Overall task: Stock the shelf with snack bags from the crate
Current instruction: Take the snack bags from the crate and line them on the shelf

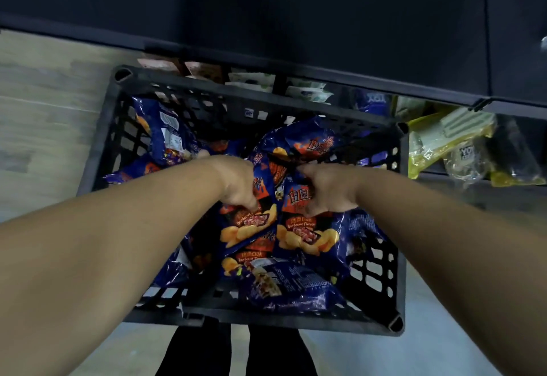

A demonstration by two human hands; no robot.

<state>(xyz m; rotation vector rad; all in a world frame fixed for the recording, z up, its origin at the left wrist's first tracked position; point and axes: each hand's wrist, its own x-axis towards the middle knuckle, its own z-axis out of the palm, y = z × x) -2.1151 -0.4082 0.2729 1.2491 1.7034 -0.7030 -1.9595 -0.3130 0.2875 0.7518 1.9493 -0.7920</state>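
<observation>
Both hands, left hand [239, 181] and right hand [328, 189], each gripped a blue snack bag [307, 227] inside the crate [97, 150]; squeezing could crush chips

Person, head-camera view: two bare forearms with no sleeves in view, left hand [238, 181], right hand [328, 187], legs in black trousers [207, 352]
</observation>
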